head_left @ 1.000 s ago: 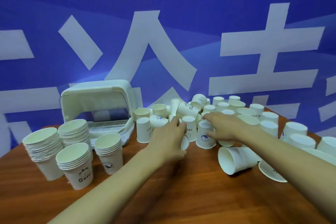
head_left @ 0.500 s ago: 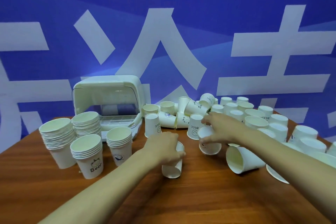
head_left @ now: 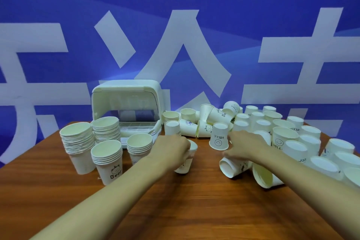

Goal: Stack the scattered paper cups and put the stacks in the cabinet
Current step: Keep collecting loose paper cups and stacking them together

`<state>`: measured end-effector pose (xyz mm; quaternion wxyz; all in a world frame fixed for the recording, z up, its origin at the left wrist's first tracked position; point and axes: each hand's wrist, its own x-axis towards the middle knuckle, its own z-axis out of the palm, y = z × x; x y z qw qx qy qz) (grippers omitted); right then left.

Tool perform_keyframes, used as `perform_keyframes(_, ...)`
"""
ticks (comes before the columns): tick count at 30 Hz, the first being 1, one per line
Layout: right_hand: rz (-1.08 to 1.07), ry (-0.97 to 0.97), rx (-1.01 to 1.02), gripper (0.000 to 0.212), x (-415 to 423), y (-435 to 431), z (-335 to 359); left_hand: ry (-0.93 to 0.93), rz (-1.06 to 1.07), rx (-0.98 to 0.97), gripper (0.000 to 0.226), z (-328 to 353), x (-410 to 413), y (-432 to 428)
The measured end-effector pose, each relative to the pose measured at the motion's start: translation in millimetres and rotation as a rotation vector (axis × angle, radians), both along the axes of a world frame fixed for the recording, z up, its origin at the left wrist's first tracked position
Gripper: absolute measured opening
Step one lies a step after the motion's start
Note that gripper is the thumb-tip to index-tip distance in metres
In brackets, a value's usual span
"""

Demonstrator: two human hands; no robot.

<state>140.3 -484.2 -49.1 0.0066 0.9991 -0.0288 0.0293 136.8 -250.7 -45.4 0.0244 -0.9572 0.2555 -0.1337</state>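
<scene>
My left hand (head_left: 171, 151) grips an upright white paper cup (head_left: 185, 165) standing on the table's middle. My right hand (head_left: 244, 147) holds another paper cup (head_left: 233, 167), tilted on its side with its mouth towards me. Several stacks of cups (head_left: 106, 157) stand at the left in front of the white cabinet (head_left: 126, 99), whose front is open. Many loose cups (head_left: 282, 134) are scattered at the right, most of them upside down, some lying on their sides. An upside-down "HELLO" cup (head_left: 219, 136) stands between my two hands.
The wooden table (head_left: 194, 210) has bare surface near me. One cup (head_left: 266, 177) lies on its side under my right forearm. A blue banner with large white characters (head_left: 181, 48) fills the background behind the table.
Both hands have drawn back from the pile towards me, each with a cup. The right hand's cup has tipped from upside down onto its side.
</scene>
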Motion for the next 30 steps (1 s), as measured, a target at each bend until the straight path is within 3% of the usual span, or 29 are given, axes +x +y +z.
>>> perform_keyframes(2, -0.045, 0.015, 0.032, 0.037, 1, 1, 3, -0.004, -0.006, 0.024, 0.030, -2, 0, 3)
perform_keyframes(7, -0.088, 0.028, 0.119, 0.050, -2, 9, 13, -0.045, 0.018, 0.017, 0.027, -8, 0, 8)
perform_keyframes(15, 0.200, -0.135, 0.140, 0.014, -18, 22, 19, -0.053, 0.026, -0.020, 0.026, -14, 2, 14)
perform_keyframes(23, 0.301, -0.126, 0.166, 0.014, -37, -16, -2, -0.130, 0.027, -0.045, 0.028, -13, -2, 8)
perform_keyframes(30, 0.371, -0.196, 0.209, 0.010, -25, 3, 5, -0.149, 0.013, -0.125, 0.023, -3, -12, 12)
